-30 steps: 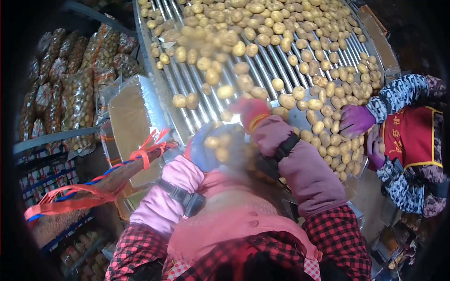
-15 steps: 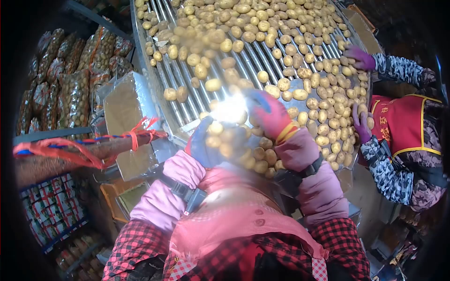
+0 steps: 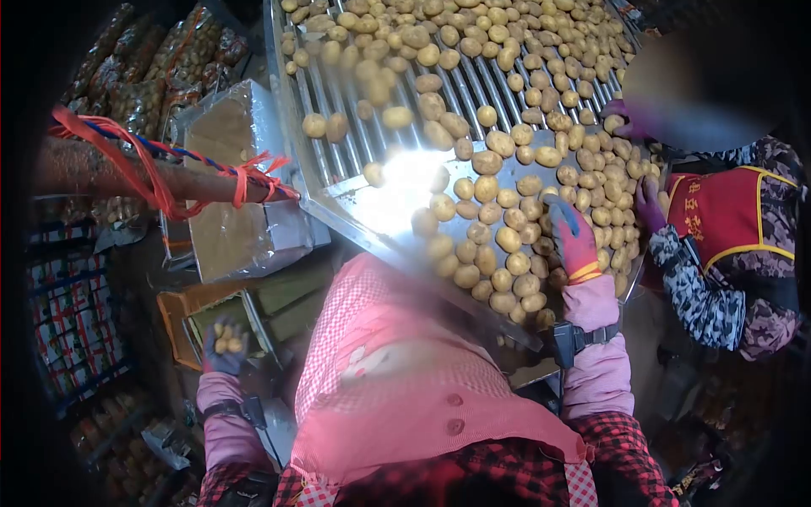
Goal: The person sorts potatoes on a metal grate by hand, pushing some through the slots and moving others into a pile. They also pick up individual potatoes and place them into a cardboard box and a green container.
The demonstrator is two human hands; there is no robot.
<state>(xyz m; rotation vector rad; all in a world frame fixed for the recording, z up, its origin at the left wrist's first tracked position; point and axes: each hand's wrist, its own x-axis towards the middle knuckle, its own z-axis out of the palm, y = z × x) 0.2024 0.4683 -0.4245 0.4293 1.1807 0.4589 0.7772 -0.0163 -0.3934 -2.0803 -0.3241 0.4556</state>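
Note:
At the lower left, my left hand (image 3: 221, 359), in a dark glove, is cupped palm up around several small potatoes (image 3: 229, 339). It is beside an orange-edged open box (image 3: 187, 302). Over the metal tray (image 3: 372, 207), my right hand (image 3: 574, 237), in a pink glove with blue fingers, reaches among the potatoes (image 3: 508, 239). Its fingers are bent and apart, touching potatoes near the tips; no potato is plainly gripped there.
A roller conveyor (image 3: 329, 156) full of potatoes runs behind the tray. On the right, a co-worker's purple-gloved hand (image 3: 649, 205) touches potatoes. A pole (image 3: 118, 173) tied with orange string juts in from the left. Near it stands a plastic-lined carton (image 3: 221, 228); bagged potatoes (image 3: 139, 101) are stacked beyond.
My left hand has moved from the tray down to the lower left, carrying small potatoes. My right hand has shifted right and down over the tray. The co-worker's head has leaned into view.

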